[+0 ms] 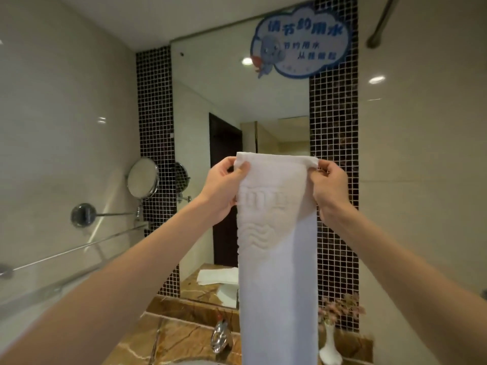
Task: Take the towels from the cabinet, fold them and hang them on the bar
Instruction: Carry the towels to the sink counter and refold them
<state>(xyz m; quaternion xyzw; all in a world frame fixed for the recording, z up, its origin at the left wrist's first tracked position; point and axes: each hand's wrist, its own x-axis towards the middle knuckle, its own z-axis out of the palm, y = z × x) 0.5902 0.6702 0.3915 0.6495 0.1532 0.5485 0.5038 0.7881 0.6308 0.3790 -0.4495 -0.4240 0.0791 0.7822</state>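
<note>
I hold a long white towel [278, 259] up in front of the mirror, hanging straight down as a narrow strip with an embossed wave pattern. My left hand [224, 188] pinches its top left corner. My right hand [330, 188] pinches the top right corner. The towel's lower end runs out of the bottom of the view. A chrome towel bar [66, 250] runs along the left wall, below and left of my hands, with nothing on it. The cabinet is not in view.
A round magnifying mirror [143, 178] on an arm sticks out from the left wall. Below are a brown marble counter [181, 335], a chrome tap [221, 337] and a white vase with pink flowers [330, 349]. The wall mirror [237, 101] reflects folded white towels [217, 276].
</note>
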